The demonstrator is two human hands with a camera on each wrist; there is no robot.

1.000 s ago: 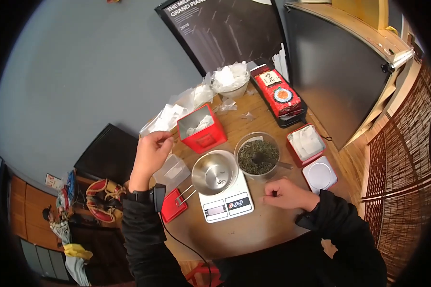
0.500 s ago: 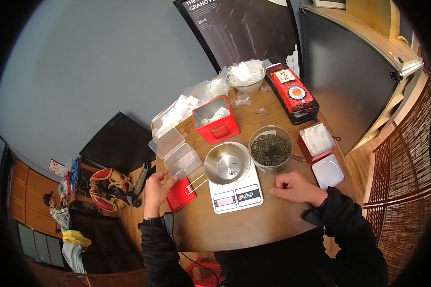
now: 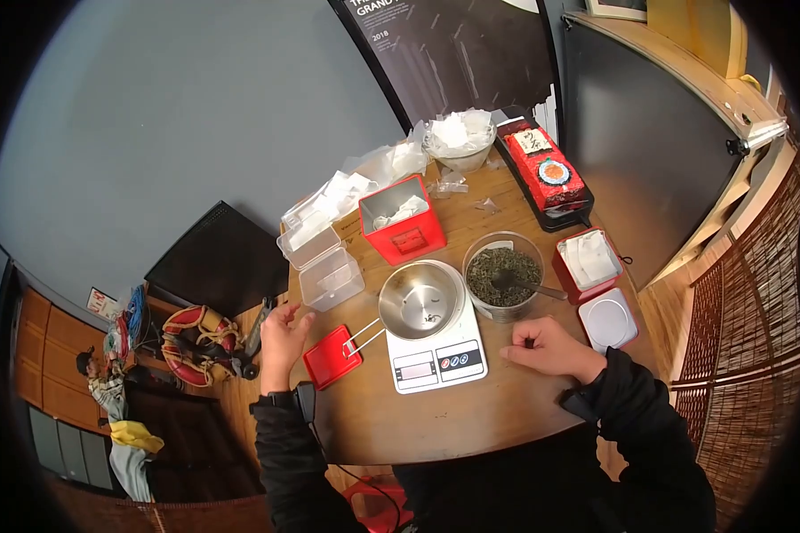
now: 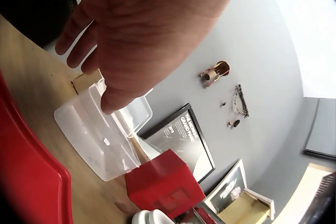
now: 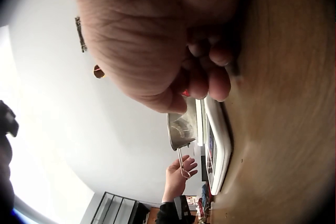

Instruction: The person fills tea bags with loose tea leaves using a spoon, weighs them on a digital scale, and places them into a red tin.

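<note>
My left hand (image 3: pixel 283 342) hovers at the table's left edge, fingers loosely extended and holding nothing. Just beyond it stands a clear plastic box (image 3: pixel 331 277) with its hinged lid raised; to its right lies a red lid (image 3: pixel 333 357). My right hand (image 3: pixel 551 348) rests at the front right, fingers loosely curled around nothing. Between the hands, a small steel pot (image 3: pixel 407 311) with a wire handle sits on a white kitchen scale (image 3: pixel 438 369), a few dark bits in its bottom. Right of it, a clear bowl (image 3: pixel 504 311) holds dried leaves (image 3: pixel 516 265) and a spoon (image 3: pixel 549 291).
An open red tin (image 3: pixel 409 242) containing white pouches stands behind the scale. At right are another tin (image 3: pixel 587 259) of white packets and a round-topped lid (image 3: pixel 608 320). Behind them lie a red package (image 3: pixel 547 169) on a black tray and a bowl (image 3: pixel 460 158) of white bags.
My left hand has come down from beside the red tin to the left table edge. Within the last half second the clear box shifted slightly back and left. My right hand stays put.
</note>
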